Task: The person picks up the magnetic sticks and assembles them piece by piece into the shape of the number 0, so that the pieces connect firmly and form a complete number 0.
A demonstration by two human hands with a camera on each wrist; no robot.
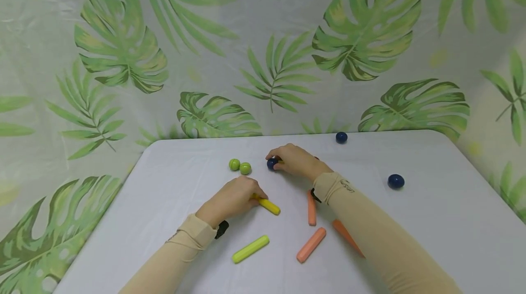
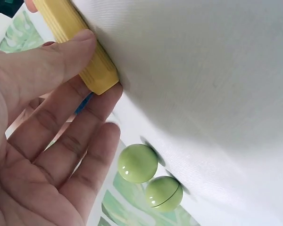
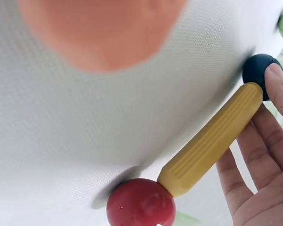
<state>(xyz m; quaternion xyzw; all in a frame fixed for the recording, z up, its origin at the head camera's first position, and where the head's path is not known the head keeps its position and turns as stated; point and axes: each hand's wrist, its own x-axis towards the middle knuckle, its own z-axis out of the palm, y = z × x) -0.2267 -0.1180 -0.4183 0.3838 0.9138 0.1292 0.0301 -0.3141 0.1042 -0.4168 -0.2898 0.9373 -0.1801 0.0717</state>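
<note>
My left hand [image 1: 233,197] pinches a yellow ribbed stick [image 1: 270,207] between thumb and fingers; in the left wrist view the stick's near end [image 2: 101,77] rests against the fingertips. Toward the back of the table, my right hand [image 1: 297,161] holds a dark blue ball [image 1: 271,163] with thumb and fingers. A second yellow stick [image 3: 212,139] runs between that ball and a red ball [image 3: 140,205] in the right wrist view, its ends appearing to touch both. From the head view this second stick and the red ball are mostly hidden behind the right hand.
Two green balls [image 1: 245,168] sit beyond the left hand. Orange sticks [image 1: 312,209] and a salmon stick [image 1: 311,244] lie near the right forearm, and a lime stick [image 1: 250,249] lies in front. More dark blue balls [image 1: 396,181] stand at right and back on the white table [image 1: 176,161].
</note>
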